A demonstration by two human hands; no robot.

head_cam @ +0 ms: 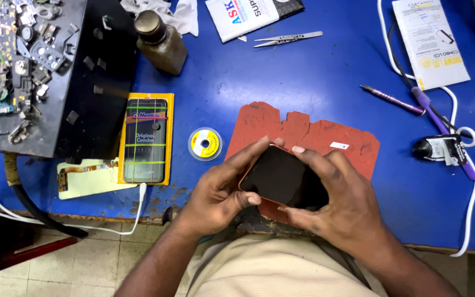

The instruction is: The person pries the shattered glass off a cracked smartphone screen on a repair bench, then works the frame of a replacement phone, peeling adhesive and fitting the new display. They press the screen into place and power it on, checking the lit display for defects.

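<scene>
A smartphone [279, 177] with a dark screen and an orange-red frame is gripped by both hands over a red rubber mat [309, 135] at the near edge of the blue table [314, 71]. My left hand [221, 192] wraps its left side, thumb on the lower screen edge and index finger along the top. My right hand [339, 201] covers its right side, index fingertip at the top edge and thumb underneath near the bottom.
A boxed phone screen part [145, 138] in yellow packaging lies to the left, a small solder wire spool [205, 143] beside it. A brown bottle [161, 41], tweezers [287, 38], purple pens [394, 100], white cables [471, 192], and a black tray of small parts [23, 60] surround the mat.
</scene>
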